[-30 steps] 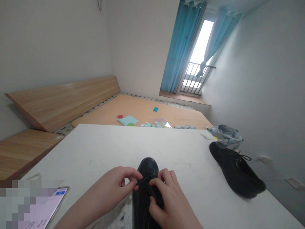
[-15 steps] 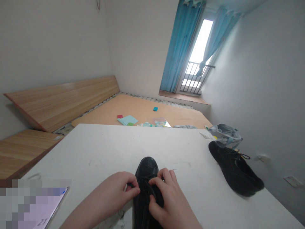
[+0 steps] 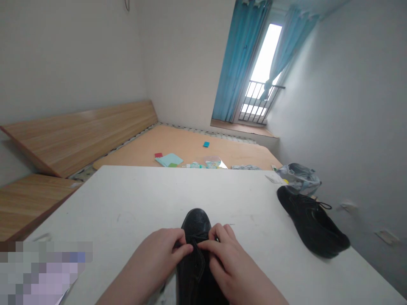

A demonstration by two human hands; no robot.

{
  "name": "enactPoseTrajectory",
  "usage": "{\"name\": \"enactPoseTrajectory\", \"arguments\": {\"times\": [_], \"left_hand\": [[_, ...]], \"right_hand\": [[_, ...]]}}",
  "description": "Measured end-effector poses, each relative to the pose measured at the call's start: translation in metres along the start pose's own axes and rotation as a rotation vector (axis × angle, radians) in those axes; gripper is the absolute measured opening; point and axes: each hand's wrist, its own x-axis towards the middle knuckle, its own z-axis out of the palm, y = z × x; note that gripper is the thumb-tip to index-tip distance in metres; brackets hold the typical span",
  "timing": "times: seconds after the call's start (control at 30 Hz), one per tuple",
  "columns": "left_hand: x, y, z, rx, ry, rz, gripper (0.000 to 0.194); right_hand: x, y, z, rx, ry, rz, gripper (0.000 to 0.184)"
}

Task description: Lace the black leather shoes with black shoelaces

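A black lace-up shoe [image 3: 197, 220] stands on the white table in front of me, its toe pointing away. At its lacing, my left hand [image 3: 168, 250] pinches the black shoelace between thumb and forefinger on the left side. My right hand [image 3: 225, 258] is closed at the right side of the lacing, forefinger reaching across to the lace and thumb tucked below. The dark lace is hard to tell from the dark leather, and my fingers partly cover it. The matching black shoe [image 3: 313, 222] lies to the right, its lace tied in a bow.
The white table [image 3: 143, 190] narrows toward a bed [image 3: 178, 137] with cards and packets on it. A blurred-out flat item [image 3: 47, 275] lies at the near left. At the right far corner are a clear bag [image 3: 300, 176] and a small white packet [image 3: 274, 178].
My left hand has shifted slightly right and up along the lacing, its thumb and forefinger now closer together. My right forefinger has straightened toward the lace. The view has shifted slightly.
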Motion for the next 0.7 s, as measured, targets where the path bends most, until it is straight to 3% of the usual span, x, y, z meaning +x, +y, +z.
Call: {"name": "enactPoseTrajectory", "arguments": {"times": [0.13, 0.23, 0.33, 0.43, 0.53, 0.7], "left_hand": [[0.002, -0.007, 0.001, 0.008, -0.031, 0.011, 0.023], [0.001, -0.008, 0.000, -0.022, -0.028, 0.017, 0.022], [-0.002, -0.004, -0.003, -0.158, 0.051, 0.084, 0.024], [-0.008, 0.006, -0.007, -0.359, 0.172, 0.265, 0.034], [-0.015, 0.015, -0.010, -0.509, 0.192, 0.365, 0.033], [-0.019, 0.019, -0.012, -0.520, 0.232, 0.339, 0.016]], "right_hand": [[0.010, -0.005, 0.013, -0.177, 0.049, 0.070, 0.019], [0.014, -0.004, 0.016, -0.183, 0.130, 0.073, 0.018], [0.009, 0.001, 0.004, -0.078, 0.284, 0.035, 0.017], [-0.002, 0.000, -0.016, 0.050, 0.394, 0.007, 0.018], [-0.009, -0.008, -0.027, 0.118, 0.365, -0.049, 0.019], [-0.008, -0.015, -0.022, 0.247, 0.315, -0.059, 0.019]]}}
